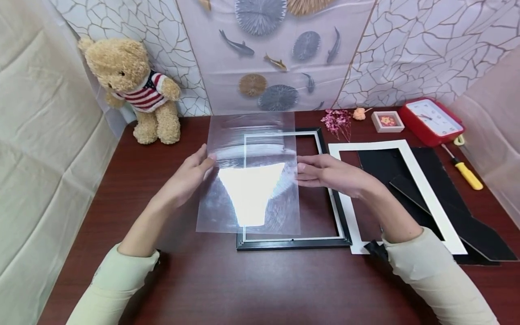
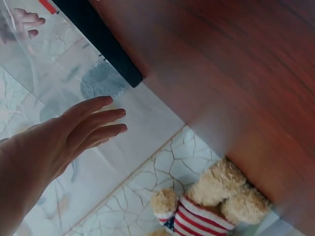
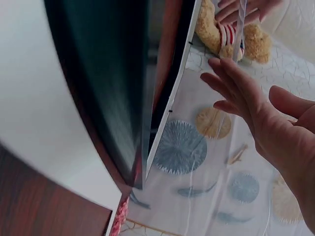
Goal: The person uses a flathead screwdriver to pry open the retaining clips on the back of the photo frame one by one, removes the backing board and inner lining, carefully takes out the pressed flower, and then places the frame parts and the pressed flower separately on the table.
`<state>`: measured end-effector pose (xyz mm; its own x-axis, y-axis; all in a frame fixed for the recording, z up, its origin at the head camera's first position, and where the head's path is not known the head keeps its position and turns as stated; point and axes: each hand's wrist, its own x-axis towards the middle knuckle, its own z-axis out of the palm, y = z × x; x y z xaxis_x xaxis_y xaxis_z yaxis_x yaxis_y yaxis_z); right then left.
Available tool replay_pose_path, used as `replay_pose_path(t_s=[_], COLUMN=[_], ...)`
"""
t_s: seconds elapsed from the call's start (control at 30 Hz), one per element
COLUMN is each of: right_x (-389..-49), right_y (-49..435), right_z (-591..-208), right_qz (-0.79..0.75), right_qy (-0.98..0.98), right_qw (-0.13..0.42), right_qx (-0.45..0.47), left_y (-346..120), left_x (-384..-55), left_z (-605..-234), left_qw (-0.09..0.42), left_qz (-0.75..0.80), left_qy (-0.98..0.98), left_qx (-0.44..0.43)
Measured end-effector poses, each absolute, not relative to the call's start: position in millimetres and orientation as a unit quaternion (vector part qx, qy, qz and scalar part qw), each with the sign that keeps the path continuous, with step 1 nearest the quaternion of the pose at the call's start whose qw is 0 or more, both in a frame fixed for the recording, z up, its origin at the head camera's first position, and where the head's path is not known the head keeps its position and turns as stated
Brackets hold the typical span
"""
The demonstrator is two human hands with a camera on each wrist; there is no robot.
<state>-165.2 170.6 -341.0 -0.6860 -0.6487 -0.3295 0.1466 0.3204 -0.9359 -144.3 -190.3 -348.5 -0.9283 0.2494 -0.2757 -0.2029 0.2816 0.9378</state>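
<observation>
A clear plastic sheet (image 1: 211, 212), bright with glare, hovers between my two hands. It overlaps the left part of a black picture frame (image 1: 292, 244) with a white inner edge, which lies on the table. My left hand (image 1: 188, 176) is at the sheet's left edge, thumb uppermost; its fingers look nearly straight in the left wrist view. On the other side, the straight fingertips of my right hand (image 1: 335, 174) meet the sheet's right edge, above the frame. The right wrist view shows that hand (image 3: 266, 115) flat, its thumb apart from the fingers.
Right of the frame, a white mat (image 1: 436, 198) lies over a black backing board (image 1: 440, 180). Beyond are a yellow-handled screwdriver (image 1: 467, 174), a red clock (image 1: 432, 119), a small framed box (image 1: 387, 122) and pink dried flowers (image 1: 337, 122). A teddy bear (image 1: 148, 97) sits back left.
</observation>
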Motion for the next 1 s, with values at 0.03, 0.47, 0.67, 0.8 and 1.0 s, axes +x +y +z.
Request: replay_pose_path(t_s=[0.03,0.47,0.67,0.8,1.0], right_x=[-165.3,-161.8,-157.2,-152.8,-150.9], right_y=[168.3,122.2,93.7,81.8,69.5], right_z=[-342.5,-360.1,-359.6,-357.6,-347.4], right_qz=[-0.562,-0.622,-0.635,-0.623,-0.592], right_qy=[0.725,0.653,0.623,0.616,0.630], right_qw=[0.358,0.401,0.426,0.453,0.475], right_qx=[-0.175,-0.161,-0.164,-0.163,-0.163], left_y=[-192.2,-237.0,-269.0,-283.1,-300.2], left_x=[-144.2,-136.7,-128.0,-122.5,-116.4], left_z=[-346.8,-337.8,-341.7,-345.0,-349.8], left_qw=[0.188,0.190,0.224,0.246,0.252], left_qz=[0.592,0.582,0.594,0.583,0.569], left_qy=[0.783,0.790,0.772,0.774,0.783], left_qx=[0.015,0.000,-0.012,-0.022,-0.011])
